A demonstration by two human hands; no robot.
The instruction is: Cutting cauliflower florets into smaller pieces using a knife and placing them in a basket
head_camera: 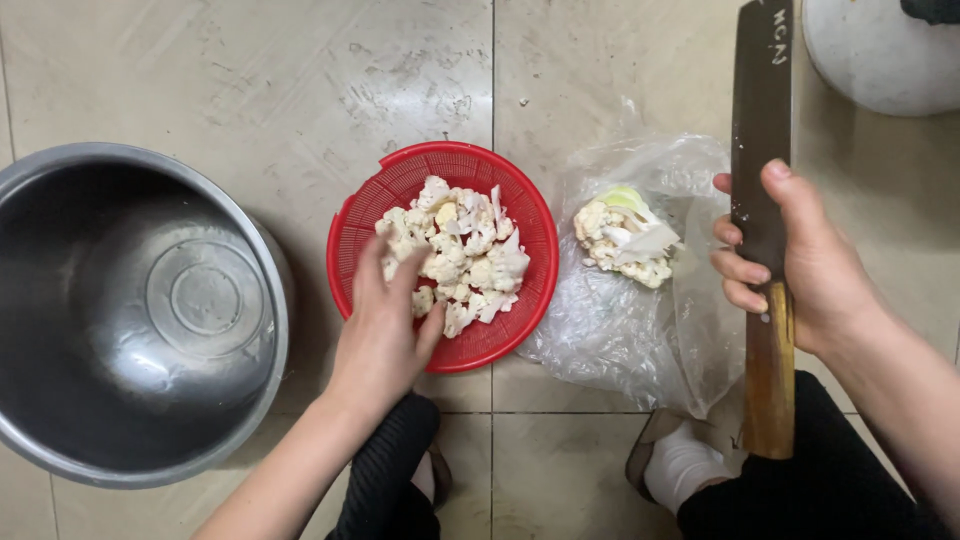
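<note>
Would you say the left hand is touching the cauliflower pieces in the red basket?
Touching: the head view shows the left hand with fingers resting on the cauliflower pieces inside the red basket.

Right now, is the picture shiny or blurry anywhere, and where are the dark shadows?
Head view: sharp overall; the left hand over the red basket looks a bit soft. Soft glare shines inside the steel bowl and on the floor tiles. A dark shadow lies beside the bowl's right rim; the clear plastic bag glints.

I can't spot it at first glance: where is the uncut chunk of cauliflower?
In the head view, the cauliflower chunk lies on a clear plastic bag on the floor, between the red basket and the right hand.
</note>
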